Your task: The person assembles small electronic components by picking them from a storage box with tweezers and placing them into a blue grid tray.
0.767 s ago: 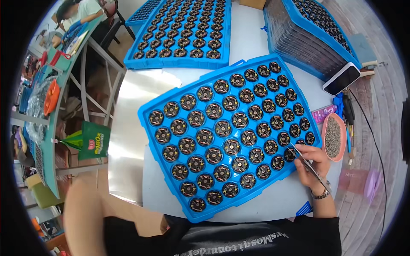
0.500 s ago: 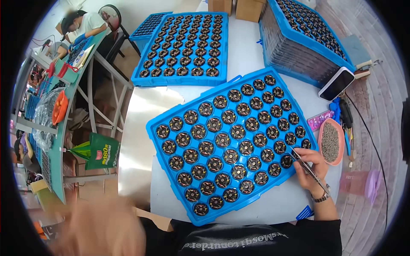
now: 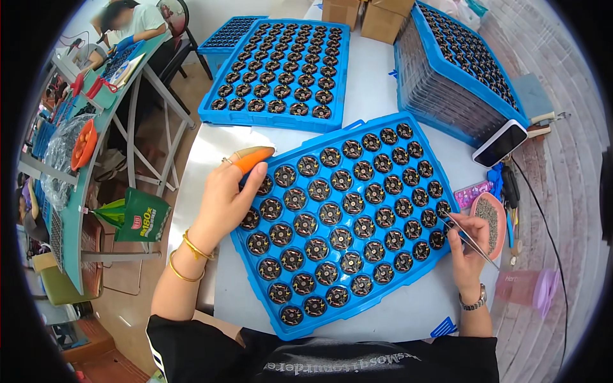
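A blue tray [image 3: 357,306] lies tilted in front of me, its pockets filled with rows of round black parts [image 3: 341,238] that have yellow and coppery bits inside and look like small motor parts. My left hand [image 3: 220,195] is closed on the tray's upper left corner, thumb over the inside of the rim. Orange finger covers [image 3: 254,157] sit on its fingers; the undersides of those fingers are hidden. In my right hand [image 3: 469,252], a pair of metal tweezers [image 3: 471,241] is pinched, tips at the parts along the tray's right edge.
Beyond stands another filled blue tray [image 3: 271,119], with a tall tray stack [image 3: 440,96] at the back right. On the right are a white phone-like device [image 3: 501,143], a pink dish of small grey pieces [image 3: 501,220] and a purple cup [image 3: 523,287]. Another person works at left.
My left hand has come up from the lower left, where it was blurred, onto the tray's corner. The tweezers have shifted slightly, and the view has turned a little.
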Available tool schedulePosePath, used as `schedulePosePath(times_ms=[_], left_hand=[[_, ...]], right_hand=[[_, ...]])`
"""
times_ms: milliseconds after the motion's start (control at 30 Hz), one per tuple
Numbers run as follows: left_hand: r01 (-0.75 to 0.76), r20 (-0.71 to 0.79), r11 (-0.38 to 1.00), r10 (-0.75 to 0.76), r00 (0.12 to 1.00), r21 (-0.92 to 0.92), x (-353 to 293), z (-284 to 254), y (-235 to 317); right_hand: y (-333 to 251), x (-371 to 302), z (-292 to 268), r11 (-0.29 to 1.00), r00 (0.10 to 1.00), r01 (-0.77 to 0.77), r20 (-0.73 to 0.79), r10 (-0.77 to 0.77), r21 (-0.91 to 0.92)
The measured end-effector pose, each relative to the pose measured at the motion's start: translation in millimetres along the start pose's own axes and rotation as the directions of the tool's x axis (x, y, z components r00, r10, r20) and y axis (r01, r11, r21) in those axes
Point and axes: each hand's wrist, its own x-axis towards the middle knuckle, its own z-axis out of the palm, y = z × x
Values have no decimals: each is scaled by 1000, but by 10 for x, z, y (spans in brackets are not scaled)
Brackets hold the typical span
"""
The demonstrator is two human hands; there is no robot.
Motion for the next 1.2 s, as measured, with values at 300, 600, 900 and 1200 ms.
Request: schedulePosePath(times_ms=[300, 600, 900, 1200], left_hand=[[14, 34, 998, -16, 999, 59, -5, 36, 46], [-57, 59, 990, 50, 997, 125, 36, 10, 18], [-171, -4, 957, 177, 984, 235, 582, -107, -330], [273, 92, 798, -377, 922, 537, 1183, 455, -306]], right_hand=[[23, 40, -33, 997, 998, -51, -36, 53, 52], [-74, 33, -25, 991, 993, -112, -32, 115, 80], [-152, 65, -30, 997, 997, -76, -20, 76, 21], [-136, 58, -34, 998, 998, -57, 21, 57, -17]])
